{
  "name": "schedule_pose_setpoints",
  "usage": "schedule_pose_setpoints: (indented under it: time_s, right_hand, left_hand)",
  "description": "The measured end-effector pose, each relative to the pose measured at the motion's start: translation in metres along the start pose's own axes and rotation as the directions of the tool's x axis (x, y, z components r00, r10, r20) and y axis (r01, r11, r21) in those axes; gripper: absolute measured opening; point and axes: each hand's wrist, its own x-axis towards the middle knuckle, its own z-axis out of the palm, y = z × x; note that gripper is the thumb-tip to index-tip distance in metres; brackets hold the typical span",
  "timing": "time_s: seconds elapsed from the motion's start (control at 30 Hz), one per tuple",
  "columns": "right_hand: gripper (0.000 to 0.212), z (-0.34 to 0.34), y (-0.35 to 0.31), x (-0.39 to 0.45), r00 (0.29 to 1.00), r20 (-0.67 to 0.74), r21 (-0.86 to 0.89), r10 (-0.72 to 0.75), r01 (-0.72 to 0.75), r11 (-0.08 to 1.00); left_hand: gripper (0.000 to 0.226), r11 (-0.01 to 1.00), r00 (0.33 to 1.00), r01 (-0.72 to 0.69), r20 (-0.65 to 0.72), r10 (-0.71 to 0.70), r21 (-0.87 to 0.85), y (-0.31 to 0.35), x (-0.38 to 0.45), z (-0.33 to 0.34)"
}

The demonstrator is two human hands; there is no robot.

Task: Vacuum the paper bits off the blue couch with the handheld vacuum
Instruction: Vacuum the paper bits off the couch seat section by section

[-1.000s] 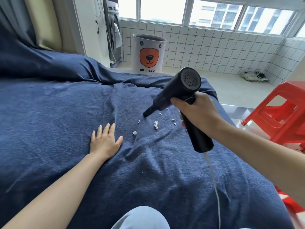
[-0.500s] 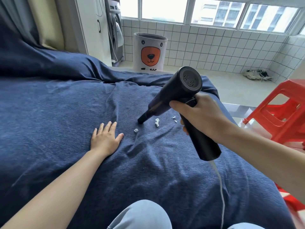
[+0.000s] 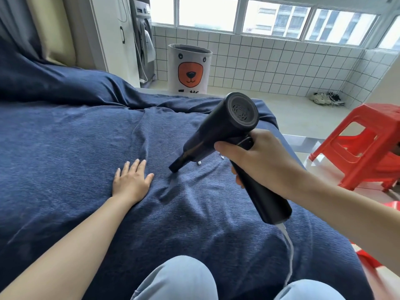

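Far wall: small white square tiles [image 3: 270, 61] below a row of bright windows [image 3: 275, 17], daylight coming in. Pale floor [image 3: 290, 113]. White cloth bin with orange bear face [image 3: 190, 70] against the tiles; grey washing machine [image 3: 144, 40] to its left. Red plastic stool [image 3: 363, 146] at right. Pair of shoes [image 3: 326, 98] in the corner.

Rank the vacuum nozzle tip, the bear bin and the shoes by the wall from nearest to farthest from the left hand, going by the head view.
From the left hand:
1. Vacuum nozzle tip, just to its right on the couch.
2. Bear bin, on the floor beyond the couch.
3. Shoes, far right by the tiled wall.
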Motion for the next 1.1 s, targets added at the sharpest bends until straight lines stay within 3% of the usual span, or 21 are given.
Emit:
schedule_pose_setpoints:
  time_s: [0.37, 0.6, 0.8, 1.1]
  right_hand:
    - [0.022, -0.024, 0.015, -0.008, 0.987, -0.163, -0.124, 0.006, -0.026, 0.992]
    - [0.022, -0.035, 0.031, -0.01, 0.979, -0.196, -0.11, 0.053, -0.076, 0.991]
    - [0.024, -0.032, 0.037, 0.008, 0.977, -0.206, -0.075, 0.047, -0.064, 0.995]
    - [0.024, -0.027, 0.046, 0.033, 0.983, -0.184, -0.093, 0.027, -0.044, 0.995]
  left_hand:
    - [0.065, 0.995, 0.997, 0.074, 0.039, -0.071, -0.074, 0.034, -0.011, -0.005]
    - [0.061, 0.994, 0.992, -0.091, 0.083, 0.096, -0.059, 0.074, -0.012, -0.001]
    - [0.061, 0.992, 0.99, -0.129, 0.048, 0.129, -0.007, 0.077, 0.001, 0.005]
    - [0.059, 0.988, 0.99, -0.137, 0.021, 0.138, -0.069, 0.08, 0.019, 0.011]
